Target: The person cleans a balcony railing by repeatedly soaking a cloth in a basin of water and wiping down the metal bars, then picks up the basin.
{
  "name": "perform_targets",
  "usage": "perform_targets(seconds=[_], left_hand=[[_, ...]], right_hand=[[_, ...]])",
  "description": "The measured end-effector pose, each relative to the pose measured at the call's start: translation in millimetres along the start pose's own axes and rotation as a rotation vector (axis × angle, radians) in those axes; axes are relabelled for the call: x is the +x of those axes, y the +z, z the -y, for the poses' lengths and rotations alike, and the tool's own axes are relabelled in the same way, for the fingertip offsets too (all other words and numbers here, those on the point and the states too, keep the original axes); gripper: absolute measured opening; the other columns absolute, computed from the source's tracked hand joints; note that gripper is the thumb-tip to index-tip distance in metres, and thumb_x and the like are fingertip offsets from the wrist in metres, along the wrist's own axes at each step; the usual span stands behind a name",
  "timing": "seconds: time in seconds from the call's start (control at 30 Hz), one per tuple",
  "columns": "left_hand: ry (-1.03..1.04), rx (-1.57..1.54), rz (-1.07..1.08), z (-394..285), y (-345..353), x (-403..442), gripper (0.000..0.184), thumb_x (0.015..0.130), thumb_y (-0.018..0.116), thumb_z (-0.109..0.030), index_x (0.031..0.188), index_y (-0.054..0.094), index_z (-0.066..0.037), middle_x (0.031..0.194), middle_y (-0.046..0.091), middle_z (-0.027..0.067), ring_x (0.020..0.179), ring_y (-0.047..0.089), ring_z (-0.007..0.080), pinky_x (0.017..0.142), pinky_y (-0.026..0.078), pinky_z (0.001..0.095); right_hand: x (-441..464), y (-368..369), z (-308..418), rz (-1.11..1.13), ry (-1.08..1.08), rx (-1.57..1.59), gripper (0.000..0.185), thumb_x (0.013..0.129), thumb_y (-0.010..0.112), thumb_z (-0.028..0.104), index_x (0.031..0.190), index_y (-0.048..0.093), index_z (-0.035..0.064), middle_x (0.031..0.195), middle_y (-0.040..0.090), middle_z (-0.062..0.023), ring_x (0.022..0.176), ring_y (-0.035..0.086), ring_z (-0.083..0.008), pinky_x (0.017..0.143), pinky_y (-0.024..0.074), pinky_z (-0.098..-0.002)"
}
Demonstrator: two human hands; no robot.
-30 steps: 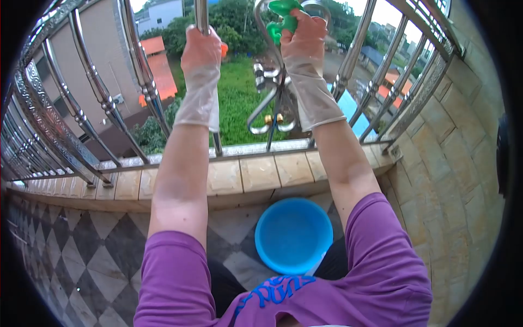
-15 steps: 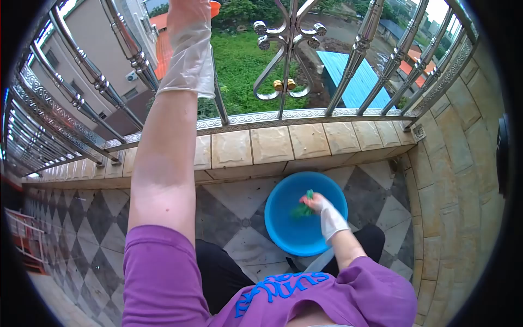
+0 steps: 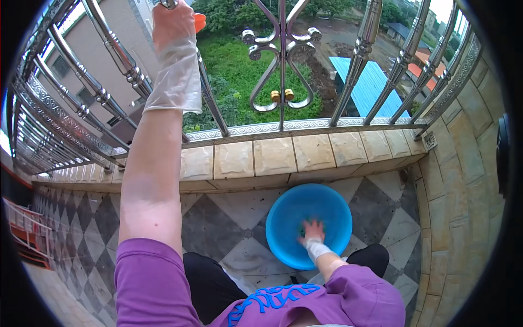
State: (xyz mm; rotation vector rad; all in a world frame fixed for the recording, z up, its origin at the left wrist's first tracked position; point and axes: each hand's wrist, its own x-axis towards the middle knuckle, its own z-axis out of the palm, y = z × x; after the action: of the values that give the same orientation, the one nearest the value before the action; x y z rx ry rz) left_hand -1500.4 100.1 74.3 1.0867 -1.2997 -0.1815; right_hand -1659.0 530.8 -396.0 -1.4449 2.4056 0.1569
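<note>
My left hand (image 3: 173, 23), in a translucent glove, is raised at the top left with its fingers curled round a shiny metal railing post (image 3: 210, 98). Beside its fingers shows an orange object (image 3: 200, 22), too little visible to name. Low in front of me, my right hand (image 3: 313, 231), gloved the same way, reaches into a blue basin (image 3: 273, 218). Its fingers are spread and slightly blurred, pointing down at the basin's bottom. A green cloth-like thing (image 3: 303, 231) lies under them, mostly hidden by the hand.
A metal railing with a scroll ornament (image 3: 282, 54) runs along a tiled ledge (image 3: 272, 155) beyond the basin. A tiled wall (image 3: 463, 201) stands on the right. The floor has grey and white tiles (image 3: 248, 256). My knees (image 3: 204, 278) are bent near the basin.
My right hand has gone from gripping the raised green cloth to lying spread over it, lower in the basin. The view has shifted; my left hand stays up at the railing.
</note>
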Motion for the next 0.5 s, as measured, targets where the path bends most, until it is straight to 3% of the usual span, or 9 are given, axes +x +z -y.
perform_targets(seconds=[0.1, 0.17, 0.23, 0.3, 0.33, 0.4, 0.43, 0.47, 0.5], left_hand=[[0.045, 0.034, -0.023, 12, 5, 9, 0.020, 0.086, 0.052, -0.024, 0.074, 0.054, -0.007, 0.057, 0.052, 0.0015, 0.051, 0.053, 0.0155, 0.050, 0.043, 0.0314], [0.052, 0.048, -0.034, 19, 3, 9, 0.019, 0.086, 0.051, -0.023, 0.074, 0.054, -0.009, 0.056, 0.049, 0.0004, 0.049, 0.049, 0.0146, 0.047, 0.039, 0.0312], [-0.073, -0.067, 0.045, -4, -8, -6, 0.024, 0.088, 0.049, -0.027, 0.078, 0.056, -0.006, 0.061, 0.058, 0.0057, 0.056, 0.059, 0.0175, 0.051, 0.045, 0.0304], [-0.194, -0.179, 0.134, -28, -21, -22, 0.029, 0.089, 0.047, -0.031, 0.082, 0.058, -0.004, 0.066, 0.067, 0.0110, 0.063, 0.069, 0.0205, 0.055, 0.051, 0.0296], [-0.172, -0.374, 0.177, -7, -10, -11, 0.029, 0.087, 0.050, -0.030, 0.085, 0.058, -0.003, 0.070, 0.069, 0.0138, 0.062, 0.069, 0.0212, 0.059, 0.056, 0.0293], [0.584, 0.814, 0.181, 6, -8, -2, 0.015, 0.085, 0.052, -0.021, 0.072, 0.056, -0.018, 0.067, 0.056, 0.0015, 0.064, 0.059, 0.0172, 0.060, 0.041, 0.0316], [0.959, 1.412, 0.156, 10, -6, 0, 0.022, 0.084, 0.052, -0.017, 0.065, 0.055, -0.026, 0.065, 0.050, -0.0046, 0.065, 0.053, 0.0152, 0.060, 0.034, 0.0327], [0.880, 1.378, 0.124, 17, 0, 0, 0.017, 0.083, 0.053, -0.017, 0.068, 0.057, -0.023, 0.072, 0.054, -0.0047, 0.078, 0.056, 0.0146, 0.072, 0.035, 0.0349], [0.890, 1.387, 0.059, 19, 1, 2, 0.017, 0.084, 0.053, -0.016, 0.069, 0.057, -0.022, 0.072, 0.054, -0.0047, 0.078, 0.057, 0.0146, 0.073, 0.036, 0.0349]], right_hand=[[59, 136, -54, 0.287, 0.165, 0.545, 0.061, 0.074, 0.075, 0.028, 0.129, 0.052, 0.0146, 0.114, 0.063, -0.0143, 0.103, 0.063, -0.0355, 0.090, 0.0489, -0.0509], [56, 65, -46, 0.374, 0.445, 1.527, 0.035, 0.081, 0.063, 0.005, 0.116, 0.058, 0.0045, 0.098, 0.066, -0.0121, 0.073, 0.065, -0.0235, 0.057, 0.0536, -0.0396], [49, -77, -11, 0.321, 0.074, 1.689, 0.024, 0.082, 0.060, 0.003, 0.106, 0.062, 0.0075, 0.092, 0.067, -0.0077, 0.068, 0.063, -0.0169, 0.049, 0.0497, -0.0326], [67, -172, 18, 0.100, -0.267, 1.669, 0.019, 0.089, 0.058, 0.008, 0.108, 0.062, 0.0078, 0.092, 0.066, -0.0041, 0.076, 0.061, -0.0117, 0.061, 0.0496, -0.0263], [62, -232, 36, 0.036, -0.310, 1.576, 0.022, 0.093, 0.057, 0.012, 0.113, 0.062, 0.0084, 0.095, 0.065, -0.0019, 0.081, 0.060, -0.0102, 0.068, 0.0486, -0.0240], [90, -311, 58, -0.358, -0.849, 1.274, 0.031, 0.095, 0.053, 0.017, 0.124, 0.058, 0.0085, 0.100, 0.061, 0.0005, 0.082, 0.053, -0.0081, 0.072, 0.0454, -0.0252], [89, -366, 80, -0.687, -0.996, 0.915, 0.031, 0.096, 0.055, 0.024, 0.123, 0.059, 0.0088, 0.108, 0.061, -0.0029, 0.087, 0.053, -0.0120, 0.077, 0.0452, -0.0290], [100, -398, 101, -1.148, -0.955, 0.606, 0.029, 0.095, 0.056, 0.021, 0.120, 0.061, 0.0102, 0.109, 0.063, -0.0094, 0.094, 0.057, -0.0175, 0.083, 0.0462, -0.0326], [92, -436, 124, -1.093, -1.032, 0.750, 0.026, 0.084, 0.064, 0.014, 0.109, 0.067, 0.0118, 0.109, 0.064, -0.0146, 0.102, 0.060, -0.0295, 0.085, 0.0492, -0.0377]])
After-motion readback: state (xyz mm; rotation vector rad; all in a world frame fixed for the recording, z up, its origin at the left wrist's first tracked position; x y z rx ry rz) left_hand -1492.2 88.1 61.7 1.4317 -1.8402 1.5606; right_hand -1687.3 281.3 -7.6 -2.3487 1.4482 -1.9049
